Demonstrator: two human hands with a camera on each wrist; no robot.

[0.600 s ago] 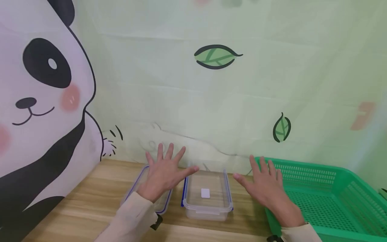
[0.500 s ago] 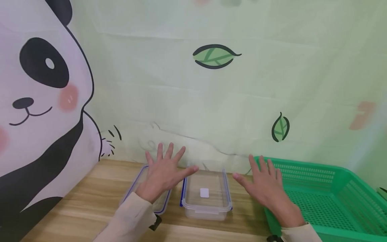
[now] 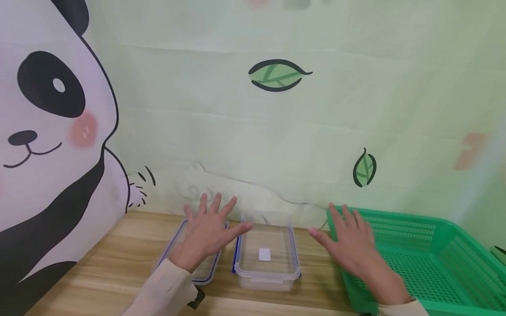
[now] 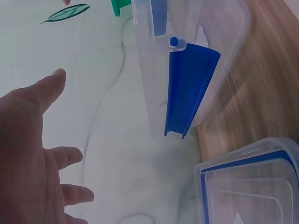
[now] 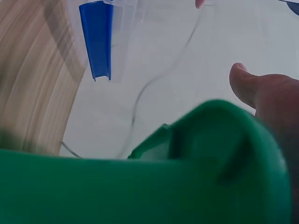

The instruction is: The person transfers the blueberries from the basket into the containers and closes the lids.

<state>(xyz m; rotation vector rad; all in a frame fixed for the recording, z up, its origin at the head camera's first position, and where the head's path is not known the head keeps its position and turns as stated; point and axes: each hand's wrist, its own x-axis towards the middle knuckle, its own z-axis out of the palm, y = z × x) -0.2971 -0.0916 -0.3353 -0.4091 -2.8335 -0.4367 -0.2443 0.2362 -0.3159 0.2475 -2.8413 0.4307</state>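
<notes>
Both hands are spread flat with fingers fanned, gripping nothing. Left hand [image 3: 207, 237] hovers over the clear lid with the blue seal [image 3: 189, 256], which lies flat on the wooden worktop [image 3: 118, 259] near its back edge; I honestly can't tell from the head view if the palm touches the lid or just floats above it. Its thumb points right toward the clear plastic container [image 3: 265, 259], which sits just beside the lid, lidless, blue clips [image 4: 189, 88] folded down on its sides, and a small white square [image 3: 264, 254] on its bottom. In the left wrist view the fingers [image 4: 70, 156] are straight and apart, with the container and a corner of the lid off to the side.

Right hand [image 3: 352, 248] is on the other side of the container, palm down over the near left corner of the green perforated basket [image 3: 435, 259], thumb [image 5: 250, 86] sticking out toward the container. The basket takes up the right end of the worktop.

Behind everything hangs a pale green backdrop [image 3: 316, 131] with leaf prints and a big cartoon panda [image 3: 47, 131] on the left.
</notes>
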